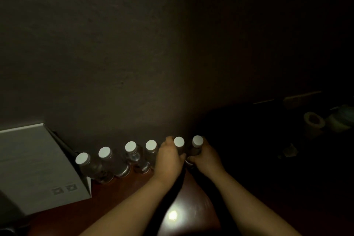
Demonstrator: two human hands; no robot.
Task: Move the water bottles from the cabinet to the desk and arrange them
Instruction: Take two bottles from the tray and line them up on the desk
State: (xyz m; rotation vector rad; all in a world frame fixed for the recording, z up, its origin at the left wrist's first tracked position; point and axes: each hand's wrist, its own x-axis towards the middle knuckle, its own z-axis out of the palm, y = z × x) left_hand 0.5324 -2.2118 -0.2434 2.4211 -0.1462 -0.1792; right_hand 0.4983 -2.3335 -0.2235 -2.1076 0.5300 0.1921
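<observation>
Several clear water bottles with white caps stand in a row along the wall on the reddish-brown desk (118, 193). From the left, their caps are the first bottle (82, 158), the second bottle (105, 152), the third bottle (130, 146) and the fourth bottle (151, 145). My left hand (168, 159) grips the fifth bottle (179, 142). My right hand (206, 156) grips the sixth bottle (197, 141) at the row's right end. Both held bottles stand upright, side by side.
A white cardboard box (38, 166) sits on the desk at the left, touching the row's first bottle. The dark wall (134, 63) rises right behind the bottles. At the far right, dim objects including a paper roll (314, 122) lie in shadow. A light glare (173, 215) shines on the desk.
</observation>
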